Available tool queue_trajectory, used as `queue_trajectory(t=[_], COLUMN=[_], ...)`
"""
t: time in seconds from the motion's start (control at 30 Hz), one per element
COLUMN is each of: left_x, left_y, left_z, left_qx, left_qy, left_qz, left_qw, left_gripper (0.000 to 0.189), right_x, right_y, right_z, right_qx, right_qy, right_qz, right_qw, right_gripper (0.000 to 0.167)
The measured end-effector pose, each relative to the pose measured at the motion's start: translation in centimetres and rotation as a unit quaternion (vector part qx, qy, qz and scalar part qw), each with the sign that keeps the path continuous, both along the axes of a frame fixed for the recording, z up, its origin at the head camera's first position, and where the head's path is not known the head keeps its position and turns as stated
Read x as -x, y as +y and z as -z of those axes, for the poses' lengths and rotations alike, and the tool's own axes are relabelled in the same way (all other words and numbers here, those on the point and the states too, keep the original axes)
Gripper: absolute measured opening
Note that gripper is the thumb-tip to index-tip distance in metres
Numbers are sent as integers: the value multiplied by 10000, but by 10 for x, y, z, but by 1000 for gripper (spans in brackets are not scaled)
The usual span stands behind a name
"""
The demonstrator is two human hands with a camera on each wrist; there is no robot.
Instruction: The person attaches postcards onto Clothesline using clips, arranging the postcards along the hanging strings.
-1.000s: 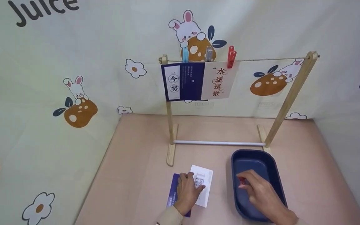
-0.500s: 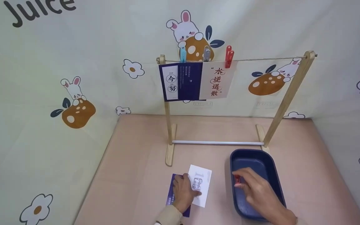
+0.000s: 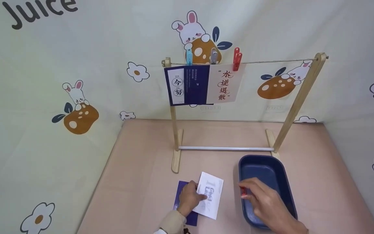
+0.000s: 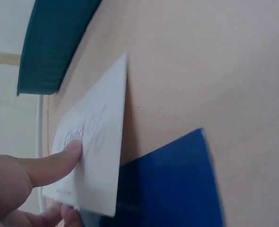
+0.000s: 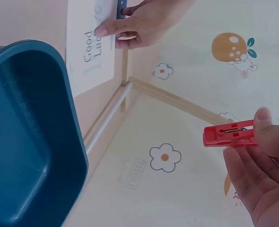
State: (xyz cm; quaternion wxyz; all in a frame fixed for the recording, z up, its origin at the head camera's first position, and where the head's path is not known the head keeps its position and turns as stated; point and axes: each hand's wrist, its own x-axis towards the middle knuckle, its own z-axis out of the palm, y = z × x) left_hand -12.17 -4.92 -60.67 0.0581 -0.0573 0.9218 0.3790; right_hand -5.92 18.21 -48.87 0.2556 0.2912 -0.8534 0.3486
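A white card printed "Good Luck" (image 3: 213, 185) is pinched in my left hand (image 3: 188, 197), the thumb on its printed face and the other fingers behind. In the left wrist view one edge of this card (image 4: 101, 156) is raised, overlapping a dark blue card (image 4: 168, 184) that lies on the table. My right hand (image 3: 268, 203) holds a red clothespin (image 5: 227, 134) between thumb and fingers, over the left side of a dark blue tub (image 3: 261, 170). The clothespin's handles are at the fingertips and its closed-looking nose points away from the palm.
Behind stands a wooden rack with a cord (image 3: 278, 61) strung between its posts and a white bar (image 3: 226, 148) low down. Blue, grey and red clothespins (image 3: 237, 59) hold a purple card (image 3: 196, 84) and a pink card (image 3: 224, 83) on the cord. Printed cloth walls surround the table.
My left hand has gone from resting over the cards to gripping the white card, which has shifted slightly right and tilted up. My right hand has moved a little left with the red clothespin.
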Motion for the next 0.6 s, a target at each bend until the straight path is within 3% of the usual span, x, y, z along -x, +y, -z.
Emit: queue_trajectory(t=[0.2,0.3,0.47,0.6], left_x=[4,5,7,9], left_y=[0,3,9,14], left_z=[-10,-16,-28,-40], left_qx=[-550,-749,-1154,-1438], left_qy=[-463,-582,-608,-578], left_qz=[277,359,551,715], left_qw=[9970,9948,9899,9853], left_gripper=[21,19,17,16], right_x=[1,2,7,13], right_y=[0,2,6,9], right_z=[-2,-3,-6,-8], right_qx=[22,20,5,40], right_qy=[6,51,409,633], right_qz=[-72,-21,12,-60], right_qw=[10000,10000,9992,9980], right_gripper=[34,37,39,20])
